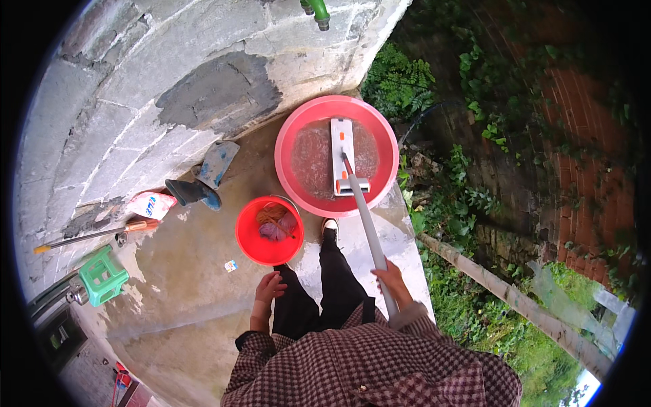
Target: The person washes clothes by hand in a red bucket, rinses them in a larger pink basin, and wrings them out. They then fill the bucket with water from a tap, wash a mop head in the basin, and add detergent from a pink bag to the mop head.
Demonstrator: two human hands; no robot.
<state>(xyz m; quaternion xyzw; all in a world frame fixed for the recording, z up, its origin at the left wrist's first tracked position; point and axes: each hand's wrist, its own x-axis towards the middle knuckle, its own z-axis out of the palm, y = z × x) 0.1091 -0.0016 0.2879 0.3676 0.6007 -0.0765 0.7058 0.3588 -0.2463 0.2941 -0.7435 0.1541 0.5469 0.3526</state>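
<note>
My right hand (395, 283) is closed around the grey handle (374, 239) of a flat mop. The mop's white head (342, 145), with orange tabs, rests in a large pink plastic basin (285, 168) that holds water. My left hand (269, 287) hangs in front of my left thigh, holding nothing, its fingers loosely bent and a little apart. Just ahead of it stands a red bucket (249, 239) with brown and purple cloth-like material (277, 224) inside. The underside of the mop head is hidden.
Along the block wall (137, 102) are a dark rubber boot (193, 194), a detergent bag (151, 204), a long-handled tool (91, 239) and a green plastic stool (103, 277). A green tap (320, 15) juts out above. Right of the concrete edge grow plants (457, 290), beside a pole (508, 295).
</note>
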